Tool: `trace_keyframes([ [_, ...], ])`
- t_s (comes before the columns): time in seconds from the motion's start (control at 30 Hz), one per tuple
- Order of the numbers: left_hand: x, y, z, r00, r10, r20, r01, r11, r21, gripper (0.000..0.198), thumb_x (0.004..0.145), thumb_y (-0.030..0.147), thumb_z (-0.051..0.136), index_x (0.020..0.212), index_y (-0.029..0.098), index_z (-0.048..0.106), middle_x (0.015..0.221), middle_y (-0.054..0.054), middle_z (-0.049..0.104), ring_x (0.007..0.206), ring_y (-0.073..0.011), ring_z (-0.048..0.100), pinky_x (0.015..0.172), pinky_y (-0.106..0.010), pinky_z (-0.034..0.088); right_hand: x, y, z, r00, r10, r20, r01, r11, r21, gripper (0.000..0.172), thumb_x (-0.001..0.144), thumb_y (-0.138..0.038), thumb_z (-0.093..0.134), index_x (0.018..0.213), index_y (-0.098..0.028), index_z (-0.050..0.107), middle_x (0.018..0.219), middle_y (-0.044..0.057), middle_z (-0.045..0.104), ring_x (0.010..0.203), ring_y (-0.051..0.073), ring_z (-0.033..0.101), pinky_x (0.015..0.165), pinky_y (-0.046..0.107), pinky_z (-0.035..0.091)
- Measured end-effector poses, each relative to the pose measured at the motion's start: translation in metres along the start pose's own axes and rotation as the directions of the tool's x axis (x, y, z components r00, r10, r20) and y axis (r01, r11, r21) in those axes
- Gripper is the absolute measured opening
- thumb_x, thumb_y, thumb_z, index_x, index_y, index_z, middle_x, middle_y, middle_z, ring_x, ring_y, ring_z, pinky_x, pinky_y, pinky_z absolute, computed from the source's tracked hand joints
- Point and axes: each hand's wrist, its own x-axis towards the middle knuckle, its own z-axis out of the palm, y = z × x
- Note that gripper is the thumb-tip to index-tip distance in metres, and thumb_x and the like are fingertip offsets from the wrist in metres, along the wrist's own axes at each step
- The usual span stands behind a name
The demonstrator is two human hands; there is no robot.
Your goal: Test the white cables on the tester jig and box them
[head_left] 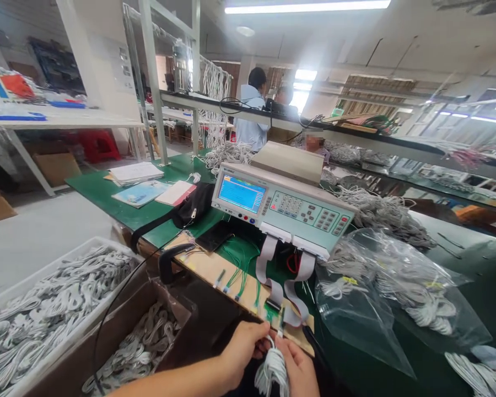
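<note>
Both my hands meet at the front edge of a wooden board [248,298]. My left hand [246,347] is closed, its thumb and fingers pinching the end of a white cable bundle [271,370]. The coiled bundle hangs below, with my right hand [296,361] closed around its right side. Just beyond my fingertips are a small green circuit board [269,313] and connectors fixed to the wooden board. Grey ribbon cables [268,262] run from there up to a bench tester [281,207] with a lit blue screen. The exact cable end is hidden by my fingers.
Left of me stand a white bin [95,245] and a brown-lined box [186,303] of coiled cables. Clear plastic bags [367,309] of cables lie right. A black pouch [194,204], papers [136,172] and a shelf [231,105] are beyond. A person [250,116] stands behind the shelf.
</note>
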Motion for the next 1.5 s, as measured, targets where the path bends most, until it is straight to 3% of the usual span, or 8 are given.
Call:
trace_keyframes([
  [0.23, -0.024, -0.021, 0.0, 0.999, 0.017, -0.035, -0.021, 0.992, -0.124, 0.042, 0.064, 0.046, 0.055, 0.089, 0.013, 0.061, 0.075, -0.005, 0.057, 0.067, -0.0141, 0.05, 0.061, -0.023, 0.037, -0.031, 0.01, 0.019, 0.997, 0.041, -0.072, -0.036, 0.996, 0.08, 0.034, 0.055, -0.049, 0.063, 0.051, -0.015, 0.059, 0.044, -0.002, 0.049, 0.045, 0.012, 0.043, 0.046, 0.022, 0.035],
  [0.37, -0.041, -0.024, -0.019, 0.983, 0.095, 0.159, -0.127, 0.971, 0.202, 0.075, 0.052, 0.041, 0.068, 0.118, 0.02, 0.04, 0.08, -0.003, 0.058, 0.068, -0.0142, 0.051, 0.062, -0.023, 0.038, -0.04, 0.017, 0.031, 0.999, 0.033, 0.005, -0.033, 0.999, 0.033, 0.039, 0.059, -0.052, 0.058, 0.058, -0.014, 0.063, 0.048, 0.001, 0.054, 0.048, 0.014, 0.047, 0.046, 0.023, 0.036],
  [0.63, -0.041, -0.008, -0.125, 0.998, 0.029, 0.052, -0.059, 0.57, 0.819, 0.031, 0.037, 0.03, 0.075, 0.062, 0.02, 0.061, 0.074, -0.004, 0.06, 0.081, -0.0223, 0.051, 0.073, -0.029, 0.035, -0.052, 0.012, 0.037, 0.976, -0.21, 0.061, 0.211, 0.827, -0.521, 0.029, 0.08, -0.035, 0.042, 0.086, -0.016, 0.063, 0.047, -0.001, 0.054, 0.045, 0.013, 0.05, 0.047, 0.022, 0.036],
  [0.9, -0.02, -0.02, -0.069, 0.792, -0.524, 0.314, 0.511, 0.85, 0.131, 0.034, 0.062, 0.043, 0.059, 0.077, 0.013, 0.061, 0.069, -0.006, 0.062, 0.065, -0.0147, 0.056, 0.063, -0.025, 0.04, -0.058, 0.014, 0.076, 0.459, -0.488, 0.743, 0.879, 0.124, -0.461, 0.023, 0.081, -0.015, 0.037, 0.085, -0.015, 0.06, 0.054, 0.004, 0.056, 0.055, 0.015, 0.049, 0.052, 0.028, 0.037],
  [0.97, -0.012, -0.018, -0.055, 0.84, -0.457, 0.293, 0.468, 0.883, 0.038, 0.026, 0.059, 0.033, 0.066, 0.073, 0.012, 0.06, 0.064, -0.005, 0.061, 0.061, -0.013, 0.056, 0.06, -0.023, 0.04, -0.058, 0.02, 0.07, 0.514, -0.529, 0.675, 0.848, 0.195, -0.493, 0.022, 0.08, -0.014, 0.038, 0.082, -0.016, 0.059, 0.058, 0.004, 0.057, 0.06, 0.016, 0.05, 0.056, 0.03, 0.039],
  [1.07, -0.01, -0.013, -0.049, 0.887, -0.383, 0.259, 0.414, 0.907, -0.078, 0.025, 0.061, 0.029, 0.065, 0.078, 0.014, 0.057, 0.068, -0.004, 0.062, 0.058, -0.0112, 0.056, 0.06, -0.022, 0.04, -0.055, 0.025, 0.044, 0.799, -0.574, 0.181, 0.543, 0.556, -0.629, 0.018, 0.08, -0.018, 0.04, 0.085, -0.017, 0.057, 0.076, 0.007, 0.06, 0.075, 0.018, 0.052, 0.068, 0.033, 0.041],
  [1.17, -0.018, -0.01, -0.046, 0.862, -0.395, 0.316, 0.447, 0.888, -0.11, 0.027, 0.065, 0.032, 0.062, 0.084, 0.015, 0.055, 0.076, -0.007, 0.062, 0.063, -0.0131, 0.058, 0.065, -0.027, 0.042, -0.05, 0.025, 0.019, 0.932, -0.284, -0.227, 0.158, 0.879, -0.451, 0.024, 0.079, -0.026, 0.045, 0.101, -0.017, 0.051, 0.09, 0.008, 0.059, 0.078, 0.017, 0.055, 0.068, 0.03, 0.044],
  [1.5, -0.043, -0.018, -0.022, 0.972, -0.16, 0.175, 0.165, 0.986, -0.015, 0.022, 0.059, 0.026, 0.064, 0.077, 0.015, 0.056, 0.07, -0.001, 0.058, 0.063, -0.0104, 0.052, 0.058, -0.02, 0.036, -0.056, 0.019, 0.019, 0.986, -0.003, -0.169, -0.005, 0.999, -0.048, 0.027, 0.068, -0.037, 0.055, 0.082, -0.014, 0.061, 0.058, 0.0, 0.057, 0.048, 0.011, 0.049, 0.042, 0.02, 0.039],
])
